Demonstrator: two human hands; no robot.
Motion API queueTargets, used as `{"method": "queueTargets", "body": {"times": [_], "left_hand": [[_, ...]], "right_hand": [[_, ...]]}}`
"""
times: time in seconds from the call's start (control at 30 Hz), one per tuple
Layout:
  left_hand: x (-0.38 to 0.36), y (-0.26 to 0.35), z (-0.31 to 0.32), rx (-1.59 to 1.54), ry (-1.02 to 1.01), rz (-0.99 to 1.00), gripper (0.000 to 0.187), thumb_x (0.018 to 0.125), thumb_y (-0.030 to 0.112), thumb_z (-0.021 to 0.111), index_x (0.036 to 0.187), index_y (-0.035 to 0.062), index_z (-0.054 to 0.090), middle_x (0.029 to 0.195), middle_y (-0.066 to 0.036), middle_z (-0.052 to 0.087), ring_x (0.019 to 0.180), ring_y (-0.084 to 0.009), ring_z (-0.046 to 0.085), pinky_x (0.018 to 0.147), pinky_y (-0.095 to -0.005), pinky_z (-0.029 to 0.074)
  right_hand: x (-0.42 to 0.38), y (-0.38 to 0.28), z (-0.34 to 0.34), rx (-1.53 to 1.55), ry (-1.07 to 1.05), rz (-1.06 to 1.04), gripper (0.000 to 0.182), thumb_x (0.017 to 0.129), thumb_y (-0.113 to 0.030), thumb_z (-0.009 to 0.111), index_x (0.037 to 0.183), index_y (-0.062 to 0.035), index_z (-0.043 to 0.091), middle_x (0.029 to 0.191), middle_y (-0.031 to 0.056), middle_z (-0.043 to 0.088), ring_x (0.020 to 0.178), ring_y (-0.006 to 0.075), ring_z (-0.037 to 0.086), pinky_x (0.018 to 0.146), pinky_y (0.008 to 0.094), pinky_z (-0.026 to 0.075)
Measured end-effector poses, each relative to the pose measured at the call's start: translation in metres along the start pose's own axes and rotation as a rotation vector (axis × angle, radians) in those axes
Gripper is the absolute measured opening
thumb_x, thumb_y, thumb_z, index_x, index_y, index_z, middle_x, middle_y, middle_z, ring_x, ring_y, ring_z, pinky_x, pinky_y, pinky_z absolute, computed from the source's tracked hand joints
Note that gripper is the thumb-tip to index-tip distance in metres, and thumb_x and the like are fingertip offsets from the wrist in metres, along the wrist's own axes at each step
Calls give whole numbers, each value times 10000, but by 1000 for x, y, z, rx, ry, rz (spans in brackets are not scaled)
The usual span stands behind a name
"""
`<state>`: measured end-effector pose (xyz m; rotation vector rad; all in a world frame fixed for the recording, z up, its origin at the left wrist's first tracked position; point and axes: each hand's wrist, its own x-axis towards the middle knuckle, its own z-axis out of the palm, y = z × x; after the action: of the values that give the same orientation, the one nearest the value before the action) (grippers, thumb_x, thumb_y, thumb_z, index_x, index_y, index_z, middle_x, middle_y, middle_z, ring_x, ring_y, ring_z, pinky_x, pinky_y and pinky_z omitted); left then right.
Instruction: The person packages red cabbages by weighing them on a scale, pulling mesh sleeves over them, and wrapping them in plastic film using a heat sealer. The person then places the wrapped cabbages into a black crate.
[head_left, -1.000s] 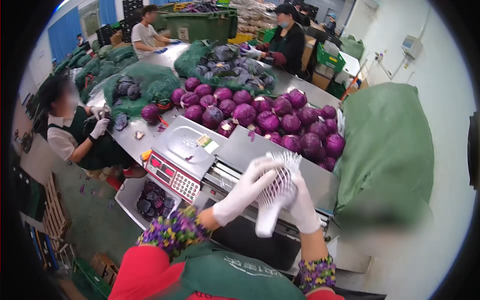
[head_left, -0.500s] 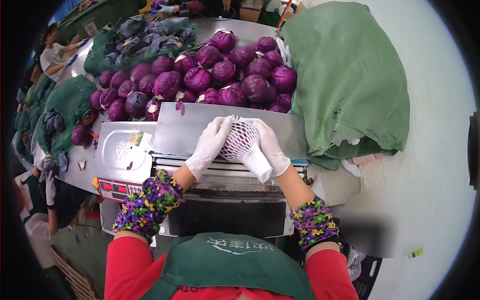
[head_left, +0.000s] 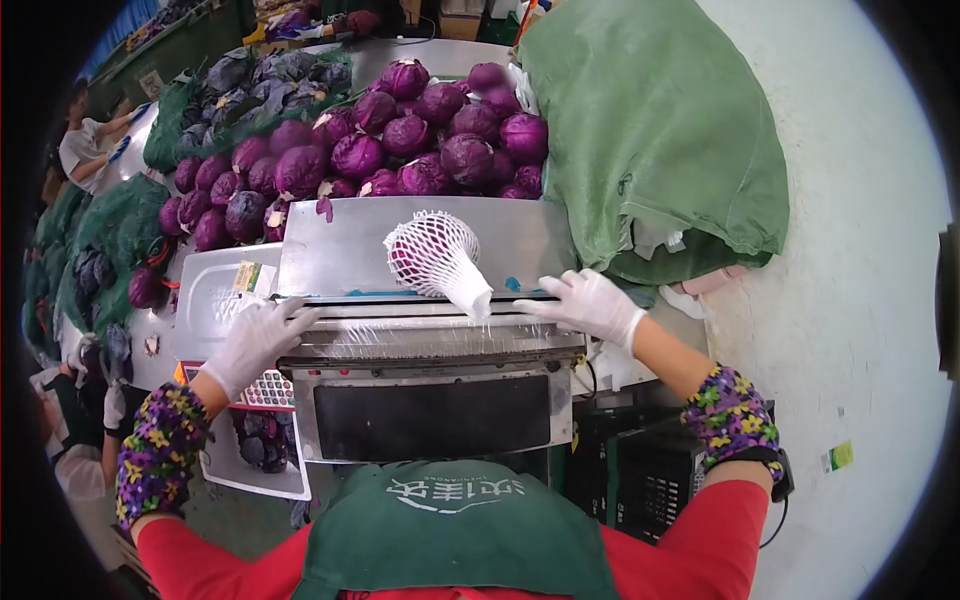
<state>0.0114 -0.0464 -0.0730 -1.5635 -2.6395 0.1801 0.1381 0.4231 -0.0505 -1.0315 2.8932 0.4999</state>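
Note:
A purple cabbage in a white foam net (head_left: 432,252) rests on the steel plate (head_left: 330,240) of the wrapping machine, its loose net end hanging over the front edge. Neither hand touches it. My left hand (head_left: 258,340), in a white glove, lies at the left end of the machine's front bar (head_left: 400,312), fingers extended. At the bar's right end is my right hand (head_left: 590,305), also gloved, with its fingers spread. Both hands are free of any cabbage. Clear film seems to stretch along the bar.
Purple cabbages (head_left: 408,137) are heaped behind the plate. A large green sack (head_left: 660,120) stands at the right, a scale (head_left: 215,290) at the left. Green net bags (head_left: 110,250) lie farther left, near co-workers. A white crate (head_left: 255,480) sits below.
Both hands have let go of the netted cabbage and moved apart to the two ends of the bar. The cabbage now lies on the plate. The whole view has shifted slightly.

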Motion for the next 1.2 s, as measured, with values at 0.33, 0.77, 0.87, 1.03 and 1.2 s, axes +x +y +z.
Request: {"method": "queueTargets", "body": {"times": [0.33, 0.77, 0.87, 1.03, 1.2], "left_hand": [[25, 56, -25, -1356, -15, -511, 198, 1008, 118, 463, 1002, 13, 631, 825, -49, 685, 672, -77, 659, 530, -212, 474], [157, 21, 3, -938, 237, 106, 1042, 661, 353, 852, 1472, 39, 280, 1461, -263, 364, 1344, -398, 400, 1110, -408, 358], [167, 22, 12, -1021, 211, -17, 910, 742, 404, 797, 1430, 16, 345, 1352, -237, 502, 1240, -337, 531, 1041, -376, 433], [144, 47, -45, -1653, -448, -539, 643, 913, 473, 622, 1347, 26, 463, 1162, -99, 609, 1042, -134, 585, 864, -289, 510], [69, 118, -33, -2123, -623, -643, 777, 904, 579, 577, 1361, -34, 439, 1221, -157, 603, 1069, -170, 592, 884, -307, 495]], "right_hand": [[13, -35, -47, 1319, -1, 381, 65, 900, -87, 556, 878, -28, 571, 764, 88, 606, 632, 185, 654, 575, 338, 501], [135, 25, 51, 712, 531, 35, 740, 770, 26, 599, 1452, -36, 316, 1332, 202, 490, 1172, 324, 557, 992, 369, 463], [131, 6, 33, 1235, 439, 211, 799, 757, -25, 658, 1457, -9, 274, 1362, 172, 477, 1226, 266, 522, 1051, 346, 406], [92, -23, -20, 2057, 62, 172, 797, 770, -73, 663, 1459, -20, 266, 1240, 95, 540, 1132, 198, 558, 985, 305, 459], [28, -97, -38, 2448, -570, 464, 747, 834, -172, 679, 1455, -43, 284, 1273, 140, 549, 1112, 214, 594, 955, 351, 513]]}}
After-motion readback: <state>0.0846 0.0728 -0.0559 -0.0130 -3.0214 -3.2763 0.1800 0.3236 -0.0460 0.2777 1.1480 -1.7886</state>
